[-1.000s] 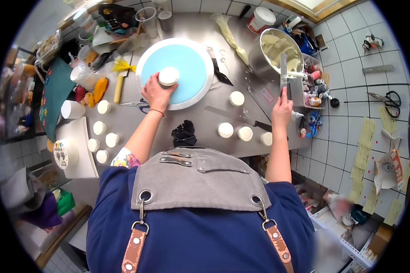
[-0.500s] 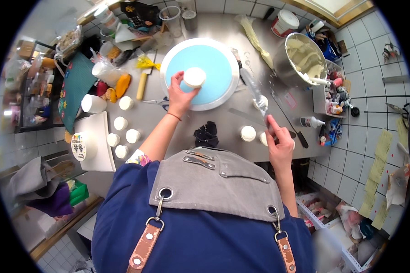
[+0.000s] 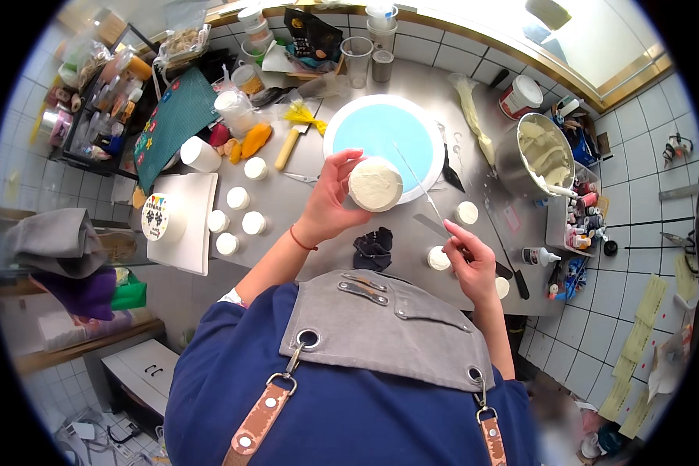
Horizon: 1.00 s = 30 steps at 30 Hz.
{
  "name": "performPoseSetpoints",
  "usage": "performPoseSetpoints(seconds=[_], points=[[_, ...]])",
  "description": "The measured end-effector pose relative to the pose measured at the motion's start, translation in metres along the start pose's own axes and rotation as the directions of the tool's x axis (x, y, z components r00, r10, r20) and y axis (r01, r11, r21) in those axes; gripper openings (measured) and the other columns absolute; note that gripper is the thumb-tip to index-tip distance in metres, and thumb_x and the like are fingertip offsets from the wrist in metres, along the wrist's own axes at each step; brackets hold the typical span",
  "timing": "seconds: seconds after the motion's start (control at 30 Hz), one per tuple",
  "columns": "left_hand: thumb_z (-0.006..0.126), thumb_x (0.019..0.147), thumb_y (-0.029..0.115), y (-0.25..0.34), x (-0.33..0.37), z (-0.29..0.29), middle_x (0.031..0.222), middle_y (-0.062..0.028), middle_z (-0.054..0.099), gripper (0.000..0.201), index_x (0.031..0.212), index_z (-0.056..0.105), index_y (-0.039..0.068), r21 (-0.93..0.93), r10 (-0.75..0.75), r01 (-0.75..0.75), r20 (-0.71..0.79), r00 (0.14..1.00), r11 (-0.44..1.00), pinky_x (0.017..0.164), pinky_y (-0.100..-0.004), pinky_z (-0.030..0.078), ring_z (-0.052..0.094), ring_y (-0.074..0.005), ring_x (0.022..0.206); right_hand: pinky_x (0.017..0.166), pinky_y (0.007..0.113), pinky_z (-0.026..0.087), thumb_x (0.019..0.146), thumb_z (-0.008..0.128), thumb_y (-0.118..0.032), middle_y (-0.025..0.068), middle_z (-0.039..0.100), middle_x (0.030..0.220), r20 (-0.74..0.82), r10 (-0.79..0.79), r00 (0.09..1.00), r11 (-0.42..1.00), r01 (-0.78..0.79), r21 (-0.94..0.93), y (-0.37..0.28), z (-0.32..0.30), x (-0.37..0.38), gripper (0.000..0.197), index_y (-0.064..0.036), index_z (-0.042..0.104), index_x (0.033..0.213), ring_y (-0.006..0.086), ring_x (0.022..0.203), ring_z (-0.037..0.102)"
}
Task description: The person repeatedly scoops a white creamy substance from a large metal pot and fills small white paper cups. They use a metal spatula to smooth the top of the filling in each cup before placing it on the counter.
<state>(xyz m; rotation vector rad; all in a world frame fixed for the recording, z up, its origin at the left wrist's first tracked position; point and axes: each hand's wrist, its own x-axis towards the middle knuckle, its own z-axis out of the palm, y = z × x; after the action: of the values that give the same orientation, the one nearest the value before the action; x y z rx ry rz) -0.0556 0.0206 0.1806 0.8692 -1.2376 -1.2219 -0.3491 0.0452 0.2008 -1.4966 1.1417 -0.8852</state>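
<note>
My left hand (image 3: 325, 206) is closed around a small round cake (image 3: 376, 185) covered in cream, its pale top tilted toward me. In my right hand (image 3: 472, 262) is a long thin icing spatula (image 3: 432, 200); its blade points up and left, apart from the cake. Behind the cake stands a white cake turntable with a light blue top (image 3: 392, 128). To the right, small white cream-coloured pieces sit on the steel table, one (image 3: 467, 212) beyond my right hand and another (image 3: 438, 258) beside its fingers. A crumpled black cloth (image 3: 373, 248) lies between my arms.
Several small white cups or cakes (image 3: 238, 198) stand at left, near a decorated white cake (image 3: 163, 217) on a board (image 3: 197, 225). At right is a steel bowl of cream (image 3: 520, 167) and a black-handled knife (image 3: 520, 284). A wooden-handled tool (image 3: 288, 147) and scissors (image 3: 301, 178) lie left of the turntable.
My left hand has brought the small cake nearer, from over the turntable, and tilted its top toward me. My right hand has turned the spatula edge-on. The whole view has shifted.
</note>
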Motion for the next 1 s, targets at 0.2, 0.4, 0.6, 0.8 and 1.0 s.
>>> performPoseSetpoints(seconds=[0.2,0.4,0.6,0.8,1.0], points=[[0.079,0.069,-0.003,0.029,-0.01,0.007,0.139,-0.01,0.045,0.092,0.144,0.028,0.006,0.053,0.02,-0.023,0.056,0.998,0.998,0.111,-0.0356,0.036,0.045,-0.0191,0.132,0.052,0.018,0.038,0.089,0.063,0.004,-0.0001,0.061,0.083,0.089,-0.097,0.991,0.995,0.095,0.025,0.003,-0.005,-0.003,0.041,-0.0063,0.063,0.128,0.0022,0.062,0.047],[0.076,0.075,-0.002,0.048,-0.016,0.012,0.132,-0.0085,0.053,0.083,0.143,0.029,0.005,-0.038,-0.003,0.006,0.07,0.998,0.999,0.108,-0.0349,0.039,0.053,-0.0188,0.124,0.053,0.017,0.037,0.089,0.063,0.005,-0.0015,0.06,0.082,0.108,-0.049,0.993,0.989,0.033,0.145,0.0,-0.002,-0.015,0.041,-0.0063,0.063,0.129,0.002,0.066,0.049],[0.076,0.076,-0.003,0.046,-0.014,0.018,0.135,-0.0088,0.047,0.08,0.141,0.031,0.004,-0.208,-0.032,0.018,-0.066,0.997,0.978,0.11,-0.0337,0.038,0.047,-0.0185,0.129,0.055,0.019,0.044,0.089,0.063,0.004,0.0017,0.063,0.087,0.178,-0.032,0.984,0.974,-0.009,0.227,0.002,0.002,-0.032,0.043,-0.0058,0.061,0.131,0.0042,0.07,0.054],[0.081,0.075,0.006,0.019,0.003,0.012,0.127,-0.0084,0.054,0.075,0.136,0.038,0.003,0.204,0.055,-0.016,-0.189,0.98,0.979,0.103,-0.0337,0.046,0.055,-0.0188,0.121,0.06,0.018,0.042,0.089,0.065,0.003,-0.0012,0.061,0.084,0.003,0.001,1.0,0.982,-0.001,0.189,0.015,-0.007,-0.032,0.044,-0.0043,0.06,0.132,0.0033,0.072,0.052],[0.086,0.069,0.023,-0.062,0.035,-0.011,0.121,-0.0108,0.059,0.069,0.125,0.051,0.003,0.501,0.071,0.057,-0.234,0.97,0.864,0.098,-0.0366,0.048,0.059,-0.0214,0.114,0.062,0.019,0.038,0.089,0.069,-0.005,-0.0066,0.055,0.079,-0.128,0.001,0.992,0.999,0.003,0.033,0.045,-0.009,-0.01,0.042,-0.0066,0.062,0.13,0.0021,0.068,0.044]])
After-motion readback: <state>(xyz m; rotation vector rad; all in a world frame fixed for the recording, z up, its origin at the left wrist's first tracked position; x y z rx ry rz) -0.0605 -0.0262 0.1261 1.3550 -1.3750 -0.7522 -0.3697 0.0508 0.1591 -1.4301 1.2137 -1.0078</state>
